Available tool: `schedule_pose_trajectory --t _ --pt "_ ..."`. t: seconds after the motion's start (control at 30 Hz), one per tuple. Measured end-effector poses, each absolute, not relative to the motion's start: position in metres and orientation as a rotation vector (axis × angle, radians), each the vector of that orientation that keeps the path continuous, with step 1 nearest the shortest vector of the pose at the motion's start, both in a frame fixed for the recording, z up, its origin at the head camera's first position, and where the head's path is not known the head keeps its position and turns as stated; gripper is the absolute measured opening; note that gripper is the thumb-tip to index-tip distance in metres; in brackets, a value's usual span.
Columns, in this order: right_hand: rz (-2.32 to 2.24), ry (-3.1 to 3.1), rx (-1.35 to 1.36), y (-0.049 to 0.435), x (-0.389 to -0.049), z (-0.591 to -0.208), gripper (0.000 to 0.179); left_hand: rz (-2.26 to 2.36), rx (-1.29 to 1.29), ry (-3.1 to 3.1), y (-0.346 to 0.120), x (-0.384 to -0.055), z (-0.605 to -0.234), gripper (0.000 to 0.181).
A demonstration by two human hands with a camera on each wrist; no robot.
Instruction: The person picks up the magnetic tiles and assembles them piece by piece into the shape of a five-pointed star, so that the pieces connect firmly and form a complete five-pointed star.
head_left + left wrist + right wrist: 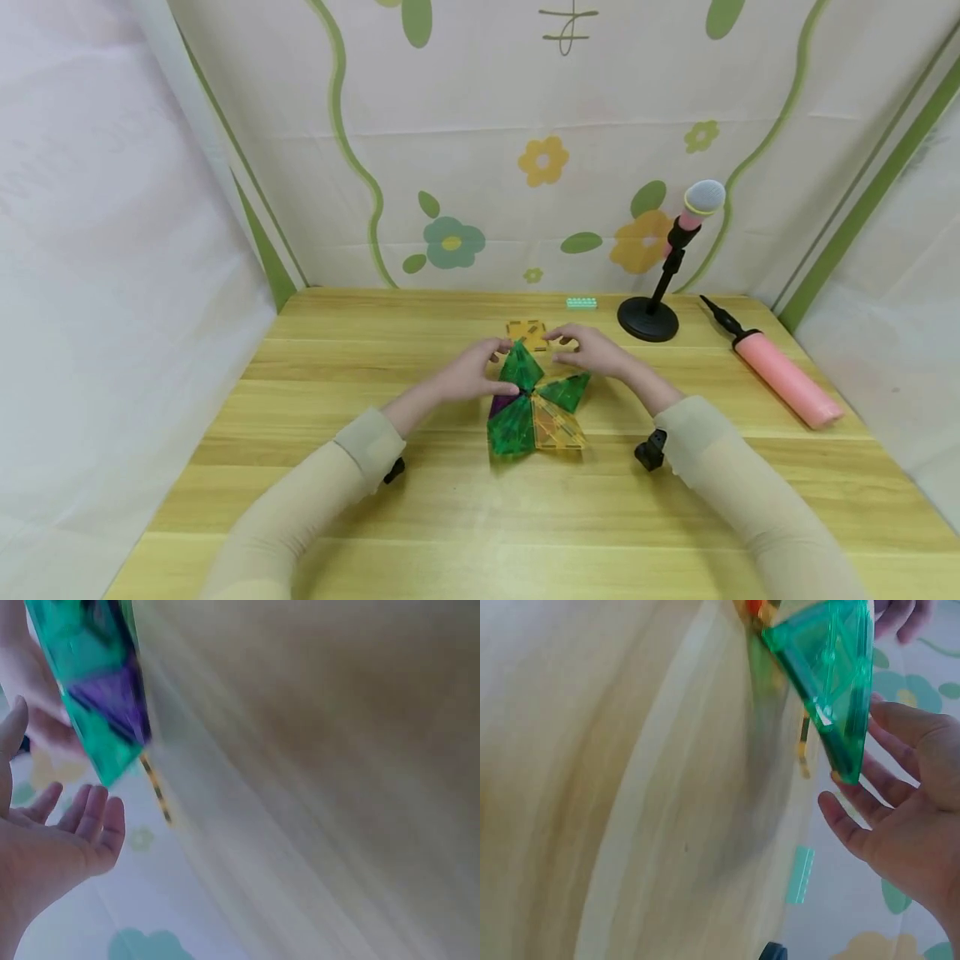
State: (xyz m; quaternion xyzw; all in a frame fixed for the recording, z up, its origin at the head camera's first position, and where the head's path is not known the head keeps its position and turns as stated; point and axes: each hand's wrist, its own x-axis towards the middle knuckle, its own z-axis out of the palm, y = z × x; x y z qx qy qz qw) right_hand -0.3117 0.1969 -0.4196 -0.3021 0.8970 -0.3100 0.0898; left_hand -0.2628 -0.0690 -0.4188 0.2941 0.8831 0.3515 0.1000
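Observation:
A structure of translucent magnetic tiles stands on the table, with green tiles (512,429), an orange part (557,425) and a purple tile (116,701). At its left side is my left hand (471,373), fingers spread and loosely bent, the thumb close to the tiles; contact is unclear. My right hand (592,350) hovers at the upper right, its fingers relaxed and gripping nothing. Beside a green tile (829,675), the right wrist view shows that hand with its fingers apart. A flat orange tile (527,335) lies behind the structure.
At the back lies a small teal toy brick (581,303). A toy microphone (703,198) on a black stand (648,319) stands to the right. Farther right is a pink hand pump (787,379) with a black nozzle. Printed fabric (465,167) hangs behind the wooden table (465,525).

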Motion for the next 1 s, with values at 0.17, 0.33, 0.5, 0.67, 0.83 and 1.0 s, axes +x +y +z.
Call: schedule_pose_trajectory --t 0.17,0.33,0.5,0.67,0.83,1.0 --pt "-0.885 2.735 -0.9 0.199 -0.323 -0.425 0.044 0.855 0.963 2.726 -0.061 -0.227 -0.415 0.083" --pt "-0.801 2.755 -0.951 0.2 -0.332 -0.434 0.043 0.745 1.023 2.771 -0.056 -0.205 -0.419 0.081" --pt "-0.728 2.681 -1.09 0.2 -0.341 -0.443 0.044 0.712 1.016 2.766 -0.055 -0.198 -0.421 0.075" --pt "-0.676 2.646 -1.115 0.202 -0.346 -0.448 0.045 0.725 1.027 2.727 -0.058 -0.201 -0.423 0.069" --pt "-0.679 2.671 -1.108 0.207 -0.347 -0.45 0.044 0.732 1.054 2.658 -0.067 -0.209 -0.423 0.065" --pt "-0.683 2.699 -1.076 0.215 -0.348 -0.451 0.042 0.71 1.116 2.555 -0.079 -0.218 -0.42 0.061"
